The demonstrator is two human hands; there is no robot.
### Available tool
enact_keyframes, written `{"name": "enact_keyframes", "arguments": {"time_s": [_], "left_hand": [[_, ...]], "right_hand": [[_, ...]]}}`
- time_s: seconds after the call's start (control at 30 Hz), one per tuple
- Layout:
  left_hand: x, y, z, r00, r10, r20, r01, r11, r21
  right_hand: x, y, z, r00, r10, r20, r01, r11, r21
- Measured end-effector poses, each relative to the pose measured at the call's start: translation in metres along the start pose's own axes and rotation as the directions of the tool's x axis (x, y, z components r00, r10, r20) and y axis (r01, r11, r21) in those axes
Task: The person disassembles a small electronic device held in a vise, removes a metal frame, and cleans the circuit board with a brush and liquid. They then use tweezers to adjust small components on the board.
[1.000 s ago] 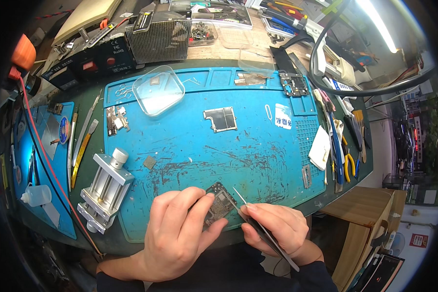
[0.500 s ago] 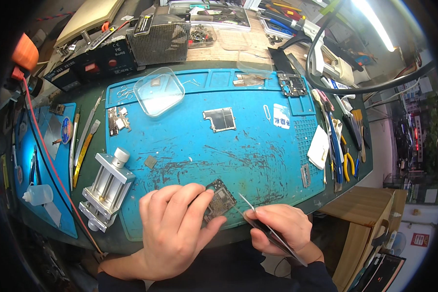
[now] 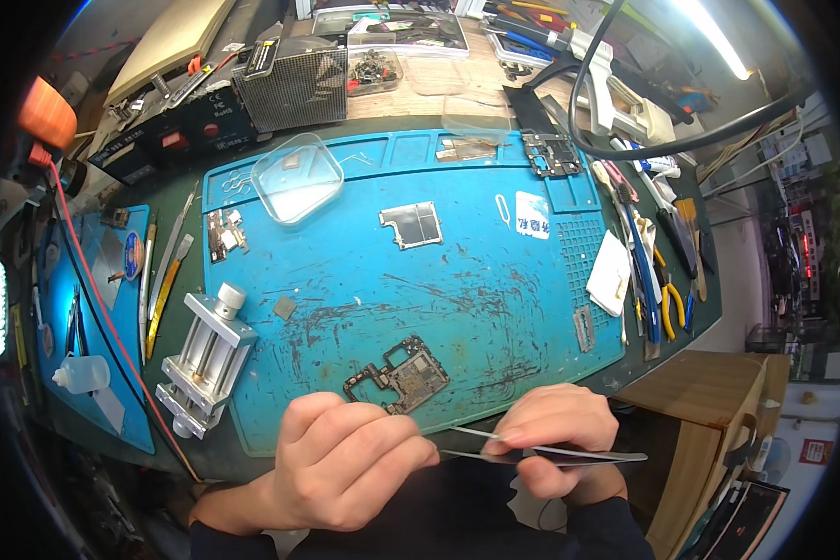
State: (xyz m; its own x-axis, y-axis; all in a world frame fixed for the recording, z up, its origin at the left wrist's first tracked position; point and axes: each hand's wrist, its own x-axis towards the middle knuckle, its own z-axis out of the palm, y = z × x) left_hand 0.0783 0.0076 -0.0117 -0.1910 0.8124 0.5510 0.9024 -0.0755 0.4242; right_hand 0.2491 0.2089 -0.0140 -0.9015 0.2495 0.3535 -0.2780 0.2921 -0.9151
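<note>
A pair of grey metal tweezers (image 3: pixel 599 456) is gripped in my right hand (image 3: pixel 562 425), its two prongs spread and pointing left. My left hand (image 3: pixel 345 462) is raised near the mat's front edge with its fingers curled together. Its fingertips are close to the tweezers' prong tips; whether they pinch something small is hidden from view. Just beyond my hands, a dark phone circuit board (image 3: pixel 418 381) with a cut-out lies flat on the blue repair mat (image 3: pixel 495 317), touched by neither hand. Farther back on the mat sits a silvery, notched metal shield plate (image 3: pixel 413 226).
A metal clamp holder (image 3: pixel 205 364) stands at the left. A clear plastic box (image 3: pixel 299 182) and a small square chip (image 3: pixel 285 307) lie on the mat. Brushes and yellow-handled pliers (image 3: pixel 670 308) line the right side. A black cable (image 3: pixel 691 149) arches overhead at the upper right.
My left hand has let go of the circuit board, which now lies on the mat, and has moved down and right towards the tweezers. My right hand has turned the tweezers closer to level.
</note>
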Motion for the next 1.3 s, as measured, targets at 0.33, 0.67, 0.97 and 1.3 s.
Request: {"name": "enact_keyframes", "arguments": {"time_s": [0.33,0.67,0.97,1.3], "left_hand": [[0.002,0.026,0.008,0.887,0.412,0.209,-0.270,0.830,-0.489],[-0.022,0.011,-0.009,0.996,0.084,-0.010,-0.083,0.933,-0.350],[-0.013,0.009,-0.006,0.917,-0.395,0.061,0.388,0.917,0.095],[-0.015,0.004,-0.002,0.906,-0.422,0.037,0.423,0.906,-0.003]], "right_hand": [[-0.017,0.002,0.015,0.972,-0.020,-0.235,-0.015,0.989,-0.146],[-0.015,0.005,0.020,0.954,-0.074,-0.289,-0.004,0.966,-0.260],[-0.004,0.005,0.020,0.962,-0.190,-0.195,0.083,0.887,-0.454],[0.003,0.006,0.023,0.980,-0.197,-0.038,0.165,0.898,-0.408]]}}
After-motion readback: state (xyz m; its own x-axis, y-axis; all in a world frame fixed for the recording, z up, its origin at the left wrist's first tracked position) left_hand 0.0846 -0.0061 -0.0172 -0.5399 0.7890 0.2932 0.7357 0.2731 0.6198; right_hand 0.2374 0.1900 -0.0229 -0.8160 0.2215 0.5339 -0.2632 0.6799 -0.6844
